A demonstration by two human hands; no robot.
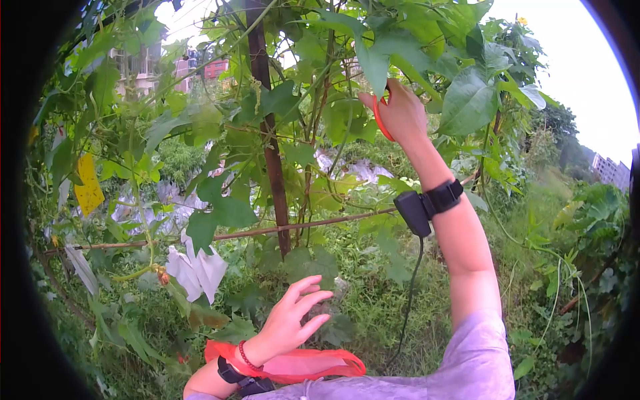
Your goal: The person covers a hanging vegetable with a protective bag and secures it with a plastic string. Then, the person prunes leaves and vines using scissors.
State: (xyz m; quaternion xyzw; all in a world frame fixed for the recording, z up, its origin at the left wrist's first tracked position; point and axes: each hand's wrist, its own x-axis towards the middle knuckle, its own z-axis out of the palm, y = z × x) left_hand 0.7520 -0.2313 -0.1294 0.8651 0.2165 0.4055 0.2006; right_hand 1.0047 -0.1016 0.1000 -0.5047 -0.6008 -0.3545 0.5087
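My right hand [400, 115] is raised among the vine leaves at the upper centre, its fingers closed round the orange-red handles of a tool [383, 120]; leaves hide the tool's far end. A large green leaf [469, 101] hangs just right of that hand. Lower down, my left hand [293, 319] is held out with its fingers apart and nothing in them. A red mesh bag [310, 365] hangs at my left forearm, below that hand. A black device [415, 212] is strapped to my right forearm.
A dark upright post [272, 153] stands among the vines, crossed by a thin horizontal pole [313, 223]. A yellow card [88, 185] hangs at the left. White torn sheeting [197, 267] hangs below the pole. Buildings [610, 172] show far right.
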